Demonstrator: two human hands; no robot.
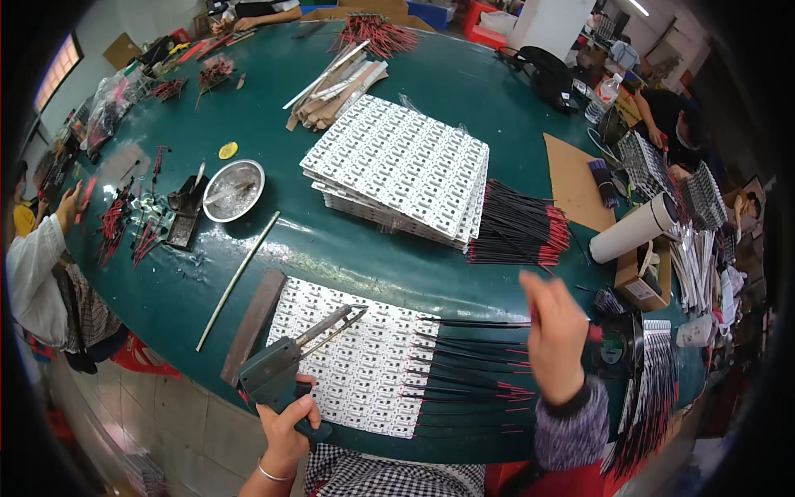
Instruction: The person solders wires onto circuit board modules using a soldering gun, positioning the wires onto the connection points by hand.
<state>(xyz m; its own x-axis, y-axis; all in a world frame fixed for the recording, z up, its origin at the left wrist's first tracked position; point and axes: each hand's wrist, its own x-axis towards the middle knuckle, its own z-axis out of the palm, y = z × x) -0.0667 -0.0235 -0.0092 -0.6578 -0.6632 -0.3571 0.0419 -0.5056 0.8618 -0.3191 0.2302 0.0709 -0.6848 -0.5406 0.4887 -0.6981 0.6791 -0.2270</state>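
Your green counter stretches well out beyond both grips. Past your left grip, farther ahead, is the stack of white boards, probably set back to leave you working room. The single white board lies flat just beyond and right of your left grip; the dark bar along its left edge, ahead of that grip, perhaps stops it sliding. Your left grip is wrapped around the handle of the green gun-shaped tool, its metal tip aimed over the board, likely for reach. Your right grip is raised and blurred; whether it pinches anything, you cannot tell. Left of it, black leads fan out from the board's right edge, seemingly spaced to stay separate. Beyond your right grip, print on the carton is too small to read.
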